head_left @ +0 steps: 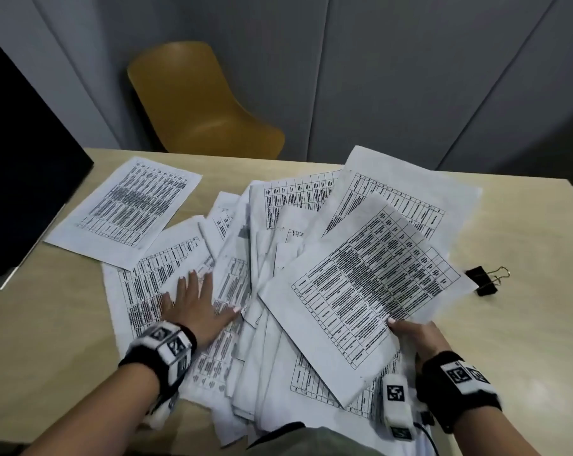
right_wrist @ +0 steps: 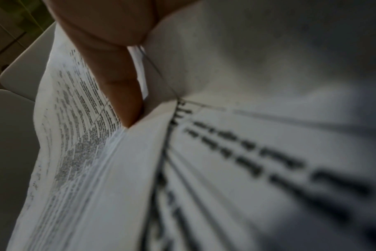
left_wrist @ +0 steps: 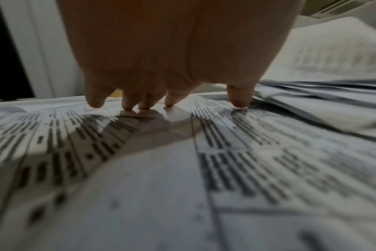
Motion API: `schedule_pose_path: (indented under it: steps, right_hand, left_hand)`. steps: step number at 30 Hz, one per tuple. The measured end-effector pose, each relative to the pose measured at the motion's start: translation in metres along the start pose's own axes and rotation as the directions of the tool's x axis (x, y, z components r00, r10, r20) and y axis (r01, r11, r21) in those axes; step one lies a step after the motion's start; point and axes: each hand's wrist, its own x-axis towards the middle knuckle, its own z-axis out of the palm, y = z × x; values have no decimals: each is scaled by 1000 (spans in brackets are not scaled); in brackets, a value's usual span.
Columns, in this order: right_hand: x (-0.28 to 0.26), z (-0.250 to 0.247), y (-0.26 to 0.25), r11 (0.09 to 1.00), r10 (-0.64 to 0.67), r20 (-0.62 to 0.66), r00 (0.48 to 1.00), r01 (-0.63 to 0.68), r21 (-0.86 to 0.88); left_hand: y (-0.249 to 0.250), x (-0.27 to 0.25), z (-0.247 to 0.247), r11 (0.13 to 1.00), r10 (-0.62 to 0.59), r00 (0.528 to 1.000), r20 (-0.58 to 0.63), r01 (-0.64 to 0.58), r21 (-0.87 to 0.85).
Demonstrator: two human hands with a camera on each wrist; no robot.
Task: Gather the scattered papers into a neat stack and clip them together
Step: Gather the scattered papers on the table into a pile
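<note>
Several printed sheets with tables lie fanned out in a loose pile (head_left: 262,245) across the wooden table (head_left: 525,330). One more sheet (head_left: 124,209) lies apart at the far left. My left hand (head_left: 193,307) presses flat on the pile's left side, fingers (left_wrist: 127,103) spread and straight. My right hand (head_left: 416,337) pinches the near edge of a raised bunch of sheets (head_left: 364,291), thumb (right_wrist: 118,81) on top and the other fingers hidden beneath. A black binder clip (head_left: 484,280) with gold wire handles lies on the table to the right of the papers, touched by neither hand.
A dark monitor (head_left: 25,179) stands at the table's left edge. A yellow chair (head_left: 199,103) sits beyond the far edge, before grey wall panels. Bare tabletop shows at the right, around the clip, and at the near left.
</note>
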Motion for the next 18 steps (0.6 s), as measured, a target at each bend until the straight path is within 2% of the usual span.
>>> schedule_pose_path:
  steps: [2, 3, 5, 7, 9, 12, 15, 18]
  right_hand:
    - [4, -2, 3, 997, 49, 31, 998, -51, 62]
    - [7, -2, 3, 993, 65, 37, 997, -68, 96]
    - [8, -2, 4, 989, 83, 52, 995, -89, 118]
    - [8, -1, 5, 988, 72, 85, 994, -83, 131]
    - [6, 0, 6, 989, 35, 69, 997, -44, 141]
    - [8, 1, 7, 989, 63, 38, 997, -68, 129]
    - [8, -2, 4, 994, 84, 58, 995, -88, 69]
    - [12, -3, 3, 998, 64, 56, 996, -65, 23]
  left_hand:
    - [0, -12, 7, 998, 58, 985, -164, -55, 18]
    - [-1, -11, 5, 996, 59, 963, -263, -75, -48]
    - [-4, -6, -6, 960, -60, 938, -342, -39, -276]
    - [-5, 5, -17, 912, -193, 934, -299, 58, -407]
    - [0, 15, -25, 901, -224, 949, -223, 114, -418]
    - [15, 21, -30, 840, -213, 968, -133, 112, -531]
    - [27, 19, -28, 725, -196, 976, -98, 77, -684]
    - [32, 15, -21, 666, -88, 995, -38, 30, -746]
